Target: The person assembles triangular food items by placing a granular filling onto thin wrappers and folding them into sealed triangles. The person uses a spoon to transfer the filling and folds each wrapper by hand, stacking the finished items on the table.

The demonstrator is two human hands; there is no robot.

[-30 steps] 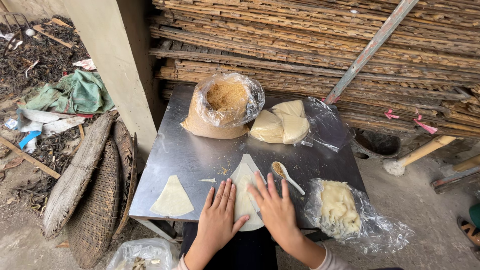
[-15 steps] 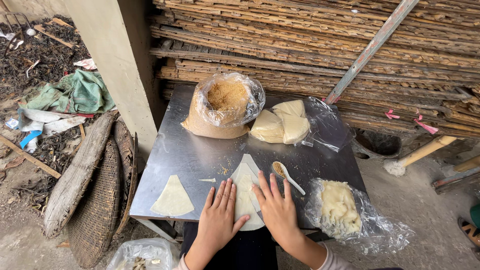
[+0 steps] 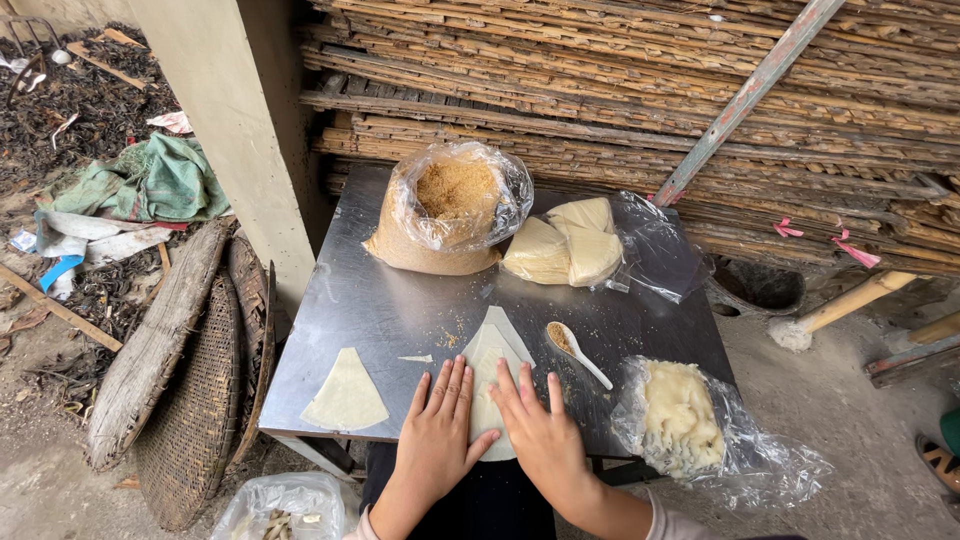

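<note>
Behind the square steel-topped table [image 3: 400, 310], a stack of weathered split-wood slats [image 3: 640, 90] fills the background; a grey metal bar [image 3: 745, 95] leans across it. Left of the table, on the dirt, lie flat woven baskets [image 3: 190, 400] and a heap of green cloth [image 3: 150, 180].

On the table's far edge sits a clear plastic bag of brown crumbly filling [image 3: 450, 205], mouth rolled open. Just right of it, a stack of pale triangular dough sheets [image 3: 565, 245] lies on crinkled clear plastic. At the table's near right corner, an open plastic bag of pale yellow sticky paste [image 3: 680, 415] hangs partly over the edge.

Near the table's left front lies a single pale wedge-shaped dough sheet [image 3: 345, 392], untouched. Toward the table's middle rests a white plastic spoon [image 3: 575, 352] with brown filling in its bowl, just right of the hands.

At the table's near edge, centre, lies a long pale folded dough wrapper [image 3: 490, 385], its tip pointing toward the far edge. Left hand [image 3: 437, 430] flat, palm down, fingers extended and close together, thumb lying on the wrapper's left side. Right hand [image 3: 540, 430] flat, fingers slightly spread, covering the wrapper's right side. Wrapper shows between the two hands and beyond the fingertips; its near end overhangs the table edge between the wrists. Neither hand pinches anything.
</note>
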